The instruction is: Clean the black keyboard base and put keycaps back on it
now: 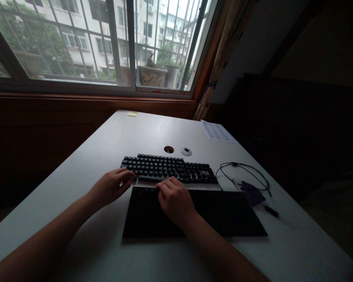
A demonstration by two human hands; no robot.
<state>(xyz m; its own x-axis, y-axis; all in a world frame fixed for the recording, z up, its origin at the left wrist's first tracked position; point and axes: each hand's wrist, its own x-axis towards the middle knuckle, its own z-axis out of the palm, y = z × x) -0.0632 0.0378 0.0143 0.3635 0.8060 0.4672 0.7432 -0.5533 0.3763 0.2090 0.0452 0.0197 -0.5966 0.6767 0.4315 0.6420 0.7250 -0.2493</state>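
Observation:
A black keyboard (191, 172) lies on the white table, with some keys at its right end showing a lighter base. My left hand (114, 186) reaches its front left corner, thumb and fingertips pinched together; what is between them is too small to make out. Along the front edge, a long dark bar (148, 178), like a space bar, runs between my two hands. My right hand (176, 199) is closed, its curled fingertips by the bar's right end, and whatever they hold is hidden. Beneath this hand lies a flat black panel (223, 213), in front of the keyboard.
To the right are a coiled black cable (247, 164), a dark purple cloth (253, 194) and a small black object (271, 211) with thin wires. Printed paper (217, 132) and a yellow note (132, 114) lie farther back. A round hole (168, 149) pierces the table (91, 152).

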